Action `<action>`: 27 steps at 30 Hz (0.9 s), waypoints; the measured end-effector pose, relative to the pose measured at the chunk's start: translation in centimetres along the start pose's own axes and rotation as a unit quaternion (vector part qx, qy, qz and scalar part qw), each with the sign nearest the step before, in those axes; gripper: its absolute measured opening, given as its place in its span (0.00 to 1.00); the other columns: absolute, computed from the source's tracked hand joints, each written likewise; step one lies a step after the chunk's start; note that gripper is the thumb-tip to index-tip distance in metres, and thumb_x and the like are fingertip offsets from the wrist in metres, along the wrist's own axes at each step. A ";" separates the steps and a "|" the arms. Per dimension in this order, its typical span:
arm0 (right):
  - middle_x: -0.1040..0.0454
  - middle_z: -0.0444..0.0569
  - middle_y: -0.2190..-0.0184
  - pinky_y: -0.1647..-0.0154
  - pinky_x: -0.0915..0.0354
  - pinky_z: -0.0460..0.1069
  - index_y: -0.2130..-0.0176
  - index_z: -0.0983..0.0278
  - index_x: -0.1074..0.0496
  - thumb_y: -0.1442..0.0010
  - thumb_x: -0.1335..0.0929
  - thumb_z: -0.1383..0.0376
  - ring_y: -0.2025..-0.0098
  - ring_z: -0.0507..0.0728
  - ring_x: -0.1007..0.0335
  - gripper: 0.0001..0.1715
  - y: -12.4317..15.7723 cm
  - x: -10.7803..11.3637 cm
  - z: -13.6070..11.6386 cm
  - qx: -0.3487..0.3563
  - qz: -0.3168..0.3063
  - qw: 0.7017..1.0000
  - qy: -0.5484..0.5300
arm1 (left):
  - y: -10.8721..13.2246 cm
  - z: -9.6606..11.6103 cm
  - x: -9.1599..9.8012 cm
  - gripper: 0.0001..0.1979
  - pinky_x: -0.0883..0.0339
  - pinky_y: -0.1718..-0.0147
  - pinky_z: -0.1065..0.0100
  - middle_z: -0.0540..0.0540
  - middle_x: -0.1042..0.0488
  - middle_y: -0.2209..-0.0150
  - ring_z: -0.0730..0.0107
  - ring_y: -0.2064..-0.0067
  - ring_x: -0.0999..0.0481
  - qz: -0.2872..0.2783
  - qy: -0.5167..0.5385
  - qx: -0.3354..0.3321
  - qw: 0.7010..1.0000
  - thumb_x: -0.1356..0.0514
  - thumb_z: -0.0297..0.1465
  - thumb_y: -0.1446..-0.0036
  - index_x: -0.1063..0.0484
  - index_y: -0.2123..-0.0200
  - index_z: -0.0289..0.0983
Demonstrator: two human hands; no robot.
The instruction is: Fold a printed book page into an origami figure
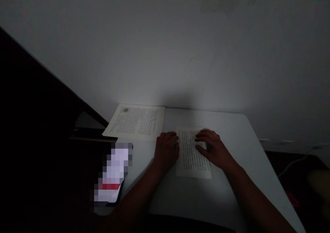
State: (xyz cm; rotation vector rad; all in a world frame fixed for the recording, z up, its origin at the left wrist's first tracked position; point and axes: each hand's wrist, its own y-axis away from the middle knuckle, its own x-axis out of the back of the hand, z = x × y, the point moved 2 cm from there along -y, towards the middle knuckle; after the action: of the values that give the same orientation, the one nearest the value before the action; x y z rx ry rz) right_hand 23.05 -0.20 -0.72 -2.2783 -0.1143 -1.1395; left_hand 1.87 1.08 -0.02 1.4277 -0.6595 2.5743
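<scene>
The bare left forearm [139, 195] reaches from the near left toward the far right, ending in the left hand [166, 150], back upward, its fingers [168, 135] bent and pointing right, its thumb [176, 152] on the near side. From the near right, the bare right forearm [254, 191] slants toward the far left, and the right hand [215, 148] has its fingers [205, 134] extended leftward with a slight bend, the thumb [202, 151] spread nearer. Both hands are well apart, facing each other.

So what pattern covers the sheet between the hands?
The sheet has lines of dark print, seen best in head view.
</scene>
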 end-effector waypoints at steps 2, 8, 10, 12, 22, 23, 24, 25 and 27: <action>0.27 0.49 0.56 0.47 0.42 0.62 0.58 0.58 0.29 0.45 0.31 0.62 0.47 0.62 0.36 0.13 0.0 -0.1 0.1 -0.002 -0.003 1.000 0.005 | 0.0 0.0 0.0 0.11 0.39 0.53 0.55 0.44 0.28 0.53 0.58 0.52 0.33 -0.002 -0.004 -0.002 1.000 0.43 0.26 0.46 0.28 0.59 0.36; 0.27 0.49 0.56 0.47 0.41 0.63 0.57 0.57 0.29 0.45 0.32 0.61 0.47 0.63 0.36 0.13 0.1 -0.1 0.1 -0.009 -0.008 1.000 0.004 | 0.1 0.2 0.1 0.10 0.39 0.53 0.56 0.44 0.28 0.53 0.58 0.52 0.33 -0.003 -0.013 -0.005 1.000 0.43 0.26 0.46 0.28 0.59 0.36; 0.26 0.49 0.56 0.47 0.42 0.63 0.57 0.57 0.29 0.45 0.32 0.61 0.47 0.63 0.36 0.13 0.0 0.0 0.0 -0.008 -0.007 1.000 0.006 | 0.1 0.3 0.2 0.10 0.39 0.53 0.55 0.44 0.28 0.53 0.58 0.52 0.33 -0.005 -0.016 -0.003 1.000 0.43 0.27 0.46 0.28 0.59 0.36; 0.27 0.49 0.56 0.47 0.42 0.63 0.57 0.57 0.29 0.45 0.32 0.62 0.47 0.63 0.36 0.13 0.0 0.0 0.0 -0.006 -0.007 1.000 0.010 | 0.1 0.4 0.3 0.11 0.40 0.53 0.55 0.44 0.29 0.52 0.58 0.51 0.34 -0.012 -0.020 -0.001 1.000 0.43 0.27 0.46 0.28 0.58 0.37; 0.32 0.52 0.51 0.48 0.42 0.65 0.57 0.57 0.29 0.49 0.29 0.59 0.45 0.66 0.40 0.17 0.2 0.1 0.3 -0.057 0.003 0.997 0.046 | 0.1 0.6 0.6 0.11 0.39 0.55 0.55 0.44 0.32 0.50 0.57 0.50 0.35 -0.033 -0.045 0.020 0.998 0.43 0.29 0.43 0.25 0.58 0.44; 0.33 0.52 0.50 0.49 0.42 0.66 0.57 0.57 0.29 0.49 0.29 0.58 0.45 0.66 0.40 0.18 0.2 0.2 0.3 -0.066 0.005 0.997 0.050 | 0.1 0.6 0.6 0.11 0.39 0.55 0.55 0.44 0.33 0.50 0.56 0.50 0.36 -0.035 -0.047 0.023 0.998 0.43 0.30 0.43 0.25 0.58 0.44; 0.33 0.52 0.49 0.49 0.42 0.66 0.57 0.56 0.29 0.50 0.29 0.57 0.45 0.67 0.41 0.19 0.3 0.2 0.3 -0.073 0.007 0.996 0.053 | 0.1 0.7 0.6 0.11 0.39 0.55 0.55 0.44 0.33 0.50 0.56 0.50 0.36 -0.036 -0.049 0.025 0.998 0.43 0.30 0.43 0.25 0.58 0.44; 0.34 0.53 0.48 0.49 0.42 0.66 0.56 0.56 0.29 0.50 0.29 0.56 0.44 0.68 0.41 0.20 0.3 0.3 0.4 -0.080 0.008 0.995 0.056 | 0.1 0.7 0.7 0.11 0.39 0.55 0.54 0.44 0.33 0.49 0.56 0.49 0.36 -0.037 -0.051 0.027 0.998 0.43 0.30 0.43 0.24 0.58 0.45; 0.36 0.53 0.47 0.50 0.41 0.67 0.56 0.55 0.29 0.50 0.29 0.55 0.44 0.68 0.42 0.21 0.5 0.4 0.5 -0.094 0.005 0.994 0.062 | 0.1 0.7 0.8 0.11 0.39 0.55 0.54 0.44 0.33 0.49 0.55 0.49 0.36 -0.038 -0.055 0.030 0.997 0.43 0.30 0.43 0.24 0.58 0.45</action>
State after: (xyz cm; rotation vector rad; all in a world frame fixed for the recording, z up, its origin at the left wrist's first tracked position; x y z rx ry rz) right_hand 23.86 -0.36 -0.85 -2.3599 0.0562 -1.3320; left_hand 1.96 0.57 0.90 1.5899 -0.5344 2.4927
